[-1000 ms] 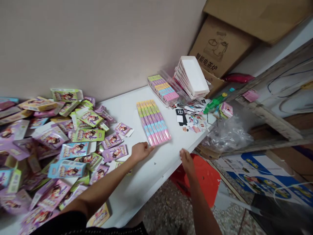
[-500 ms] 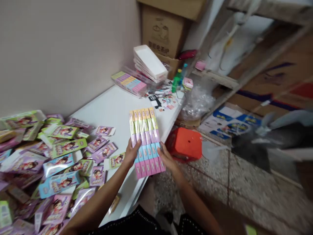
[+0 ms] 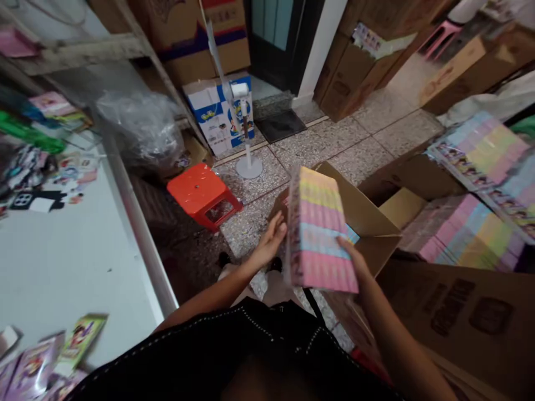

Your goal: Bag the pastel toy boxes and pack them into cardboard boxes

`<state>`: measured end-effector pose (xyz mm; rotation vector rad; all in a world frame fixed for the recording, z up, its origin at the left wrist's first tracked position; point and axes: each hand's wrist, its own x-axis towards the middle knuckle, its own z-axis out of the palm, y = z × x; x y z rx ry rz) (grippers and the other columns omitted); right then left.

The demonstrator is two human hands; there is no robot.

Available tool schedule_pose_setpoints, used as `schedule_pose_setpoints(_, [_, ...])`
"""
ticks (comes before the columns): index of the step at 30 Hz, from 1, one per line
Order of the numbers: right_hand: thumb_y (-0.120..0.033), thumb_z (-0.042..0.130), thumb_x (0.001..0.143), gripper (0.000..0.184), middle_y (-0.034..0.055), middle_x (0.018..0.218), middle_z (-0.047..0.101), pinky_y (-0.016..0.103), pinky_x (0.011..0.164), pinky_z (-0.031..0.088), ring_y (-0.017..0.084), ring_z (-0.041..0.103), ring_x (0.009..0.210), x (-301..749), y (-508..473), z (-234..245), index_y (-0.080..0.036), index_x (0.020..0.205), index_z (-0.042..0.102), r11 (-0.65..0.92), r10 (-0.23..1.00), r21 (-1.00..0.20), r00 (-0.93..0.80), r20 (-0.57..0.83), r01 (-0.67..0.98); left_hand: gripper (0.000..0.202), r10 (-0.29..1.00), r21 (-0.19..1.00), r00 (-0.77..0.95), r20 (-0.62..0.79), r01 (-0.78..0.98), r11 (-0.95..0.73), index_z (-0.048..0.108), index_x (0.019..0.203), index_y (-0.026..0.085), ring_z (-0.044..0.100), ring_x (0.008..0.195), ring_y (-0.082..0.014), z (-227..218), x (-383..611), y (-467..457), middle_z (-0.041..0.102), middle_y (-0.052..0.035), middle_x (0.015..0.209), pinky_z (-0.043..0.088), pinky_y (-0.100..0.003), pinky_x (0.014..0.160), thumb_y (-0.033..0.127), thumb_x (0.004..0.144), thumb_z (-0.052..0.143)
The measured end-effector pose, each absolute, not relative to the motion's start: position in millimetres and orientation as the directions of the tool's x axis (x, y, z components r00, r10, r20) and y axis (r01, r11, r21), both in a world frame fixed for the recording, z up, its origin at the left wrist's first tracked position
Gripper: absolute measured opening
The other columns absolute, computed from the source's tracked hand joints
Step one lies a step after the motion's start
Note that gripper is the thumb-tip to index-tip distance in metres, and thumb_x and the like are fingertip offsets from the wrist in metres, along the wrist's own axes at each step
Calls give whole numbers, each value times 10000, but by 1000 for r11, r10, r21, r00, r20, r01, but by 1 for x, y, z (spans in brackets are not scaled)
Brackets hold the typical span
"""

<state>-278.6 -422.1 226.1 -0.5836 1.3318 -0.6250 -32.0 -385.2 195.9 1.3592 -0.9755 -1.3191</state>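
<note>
Shrink-wrapped pastel box bundle (image 3: 321, 229) now off white table (image 3: 62, 262), held above open brown cardboard carton (image 3: 368, 217); left hand (image 3: 270, 240) and right hand (image 3: 355, 262) squeeze its edges, fingers spread; more wrapped pastel bundles (image 3: 463, 234) lie right of carton.

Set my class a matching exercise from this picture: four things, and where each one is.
Things:
1. Pastel striped stack of boxes
2. Red plastic stool
3. Crumpled clear plastic bag
4. White round-based stand

Places:
A. On the floor beside the white table's long edge
B. On the tiled floor, in front of a blue-and-white carton
C. Between the left hand and right hand
D. Beyond the white table's far end

Pairs: 1-C, 2-A, 3-D, 4-B
</note>
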Motion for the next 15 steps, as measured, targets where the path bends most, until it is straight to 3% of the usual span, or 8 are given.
schedule_pose_setpoints(2, [-458,662,779,407,153,1012,744,481,877,584,320,714,972,-332,-450,217,-145,1038,685,674,-732,-731,-28,-680,107,639,-989,959,45,-139,-242,-146,394,1485,171,381,1441,-276,178,-58,-422,411,-134,1548,321,-442,1194,514,953,485])
schedule_pose_setpoints(4, [-455,639,797,383,159,942,750,473,848,592,313,726,915,-365,-482,194,-145,1017,688,666,-734,-740,-89,-673,100,657,-990,847,61,-126,-513,-140,410,1466,95,282,1486,-311,152,-73,-457,351,-189,1570,231,-463,1229,430,920,559])
schedule_pose_setpoints(6, [-443,593,827,365,163,900,750,469,848,588,303,732,881,-380,-514,159,-139,1008,681,693,-708,-713,-88,-701,107,727,-979,720,144,-147,-662,-206,366,1476,14,186,1511,-358,120,-79,-488,242,-255,1597,182,-481,1237,397,900,590])
schedule_pose_setpoints(8, [-421,528,858,357,168,888,749,480,863,577,299,732,880,-379,-543,115,-130,1013,666,719,-685,-685,-47,-727,118,829,-957,634,254,-143,-719,-286,291,1498,-39,121,1516,-397,88,-78,-516,150,-299,1605,155,-495,1237,408,881,618])
schedule_pose_setpoints(10, [-419,478,876,371,178,880,744,488,873,567,299,729,893,-366,-565,67,-119,1001,657,719,-691,-686,2,-723,113,905,-935,598,326,-139,-725,-341,245,1506,-61,134,1507,-416,58,-72,-540,156,-321,1591,158,-498,1234,429,858,645])
schedule_pose_setpoints(12, [-441,470,880,394,180,903,742,467,888,560,286,723,924,-345,-580,16,-113,1001,652,687,-725,-719,35,-688,100,915,-932,605,331,-149,-715,-350,238,1507,-49,250,1475,-401,33,-66,-558,260,-319,1549,233,-475,1215,430,846,653])
schedule_pose_setpoints(15, [-486,515,865,462,152,1018,736,434,914,545,251,699,1000,-307,-589,-53,-110,1115,616,598,-800,-796,15,-599,100,803,-954,624,279,-113,-727,-286,275,1502,24,445,1351,-345,6,-58,-568,454,-249,1407,370,-447,1142,362,857,612])
